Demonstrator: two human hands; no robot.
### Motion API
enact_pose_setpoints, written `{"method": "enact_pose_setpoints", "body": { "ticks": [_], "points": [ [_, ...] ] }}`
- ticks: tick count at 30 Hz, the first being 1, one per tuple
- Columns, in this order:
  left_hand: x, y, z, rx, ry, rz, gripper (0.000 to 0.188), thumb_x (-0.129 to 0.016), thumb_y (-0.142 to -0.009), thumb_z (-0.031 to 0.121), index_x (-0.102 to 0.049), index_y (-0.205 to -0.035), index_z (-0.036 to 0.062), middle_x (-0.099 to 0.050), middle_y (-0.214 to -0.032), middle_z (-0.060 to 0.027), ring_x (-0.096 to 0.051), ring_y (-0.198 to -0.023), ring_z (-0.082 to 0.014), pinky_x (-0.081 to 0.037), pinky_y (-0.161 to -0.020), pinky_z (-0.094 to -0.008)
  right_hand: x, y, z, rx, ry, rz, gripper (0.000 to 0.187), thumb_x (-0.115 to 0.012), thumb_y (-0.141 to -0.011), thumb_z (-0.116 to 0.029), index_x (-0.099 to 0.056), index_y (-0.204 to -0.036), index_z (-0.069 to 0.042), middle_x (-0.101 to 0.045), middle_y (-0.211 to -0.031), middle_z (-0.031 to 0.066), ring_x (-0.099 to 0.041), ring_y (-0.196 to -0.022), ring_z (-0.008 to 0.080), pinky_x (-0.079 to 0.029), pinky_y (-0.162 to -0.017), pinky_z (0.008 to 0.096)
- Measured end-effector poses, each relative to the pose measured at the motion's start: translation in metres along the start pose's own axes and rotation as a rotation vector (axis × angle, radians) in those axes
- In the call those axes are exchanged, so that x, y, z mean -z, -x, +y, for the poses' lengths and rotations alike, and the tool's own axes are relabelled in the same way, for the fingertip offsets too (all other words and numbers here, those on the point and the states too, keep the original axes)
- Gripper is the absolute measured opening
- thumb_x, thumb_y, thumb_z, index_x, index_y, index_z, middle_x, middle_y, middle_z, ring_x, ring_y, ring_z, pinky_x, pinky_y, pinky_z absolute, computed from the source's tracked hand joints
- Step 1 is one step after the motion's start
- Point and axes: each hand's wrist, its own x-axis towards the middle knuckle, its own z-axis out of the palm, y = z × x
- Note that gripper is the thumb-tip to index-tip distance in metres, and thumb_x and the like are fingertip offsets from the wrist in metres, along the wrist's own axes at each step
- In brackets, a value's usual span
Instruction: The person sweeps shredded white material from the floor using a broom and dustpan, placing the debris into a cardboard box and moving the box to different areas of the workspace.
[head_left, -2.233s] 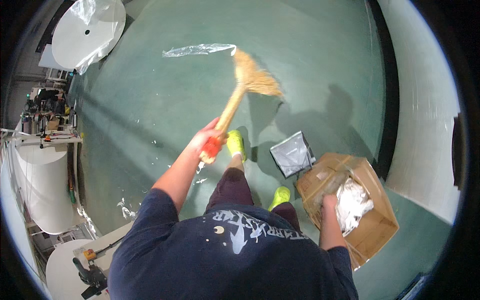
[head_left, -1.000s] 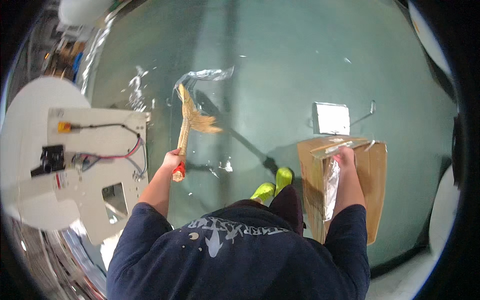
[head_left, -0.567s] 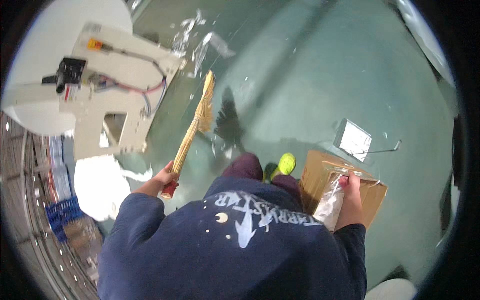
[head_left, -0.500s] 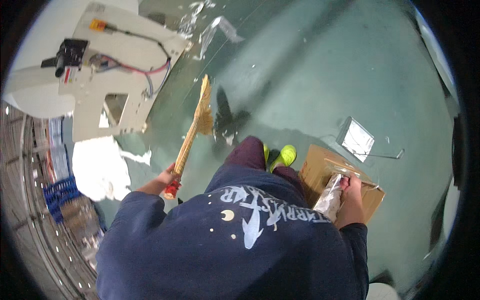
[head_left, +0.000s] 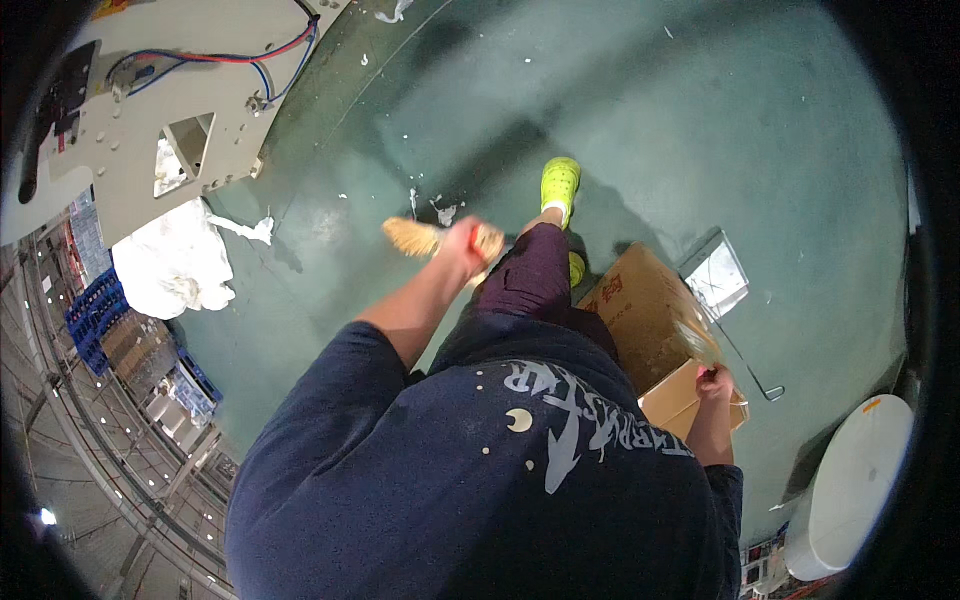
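Note:
My left hand [head_left: 462,247] is closed around the handle of a straw hand broom [head_left: 410,237]. Its tan bristles point left above the floor, blurred by motion. White scraps [head_left: 445,212] lie on the floor just past the broom. Down at my right side, my right hand [head_left: 713,385] grips the upper edge of a cardboard box [head_left: 640,305], which hangs tilted beside my leg. A clear, shiny plastic piece [head_left: 700,342] shows at the box next to that hand. Most of the box's inside is hidden.
To the right of the box, a metal dustpan [head_left: 718,280] with a long thin handle lies on the green floor. A white machine panel with wires [head_left: 225,90] and a white bag-like bundle [head_left: 172,262] stand left. A white rounded container [head_left: 855,480] is at lower right.
My left hand has swung the broom inward, in front of my body. I have stepped forward, one yellow shoe ahead. The box has come along in my right hand, and the machine panel sits farther left.

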Motion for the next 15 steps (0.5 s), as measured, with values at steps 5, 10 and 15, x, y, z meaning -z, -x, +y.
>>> {"method": "enact_pose_setpoints", "body": {
  "ticks": [5,10,15],
  "points": [
    [-0.173,0.058,0.093,-0.237,-0.032,-0.108,0.009,-0.047,-0.071,0.012,-0.047,-0.066,0.0049,-0.05,-0.06,-0.0101,-0.05,-0.049,-0.023,-0.046,-0.044,-0.0318,-0.081,0.013,-0.022,0.068,0.013,-0.067,0.013,-0.041,-0.079,-0.01,-0.048,-0.086,-0.001,-0.055,-0.081,0.01,-0.056,-0.066,0.0209,-0.051,-0.055,0.0288],
    [-0.264,0.087,0.156,-0.288,-0.32,-0.242,0.02,-0.05,-0.073,0.019,-0.044,-0.082,0.0024,-0.052,-0.07,-0.0129,-0.052,-0.055,-0.0254,-0.047,-0.051,-0.0368,-0.142,0.03,-0.07,0.163,0.173,-0.021,0.015,-0.045,-0.08,-0.016,-0.046,-0.079,-0.002,-0.054,-0.072,0.0106,-0.053,-0.054,0.0172,-0.049,-0.046,0.0275],
    [-0.254,0.096,0.193,-0.536,-0.551,-0.245,0.033,-0.047,-0.075,0.009,-0.036,-0.105,0.0135,-0.047,-0.078,-0.0091,-0.053,-0.056,-0.0219,-0.045,-0.04,-0.0314,-0.208,0.127,-0.09,0.313,0.582,-0.164,0.031,-0.048,-0.079,-0.031,-0.047,-0.065,-0.003,-0.051,-0.052,0.0077,-0.046,-0.036,0.0143,-0.038,-0.031,0.0263]
  ]
}}
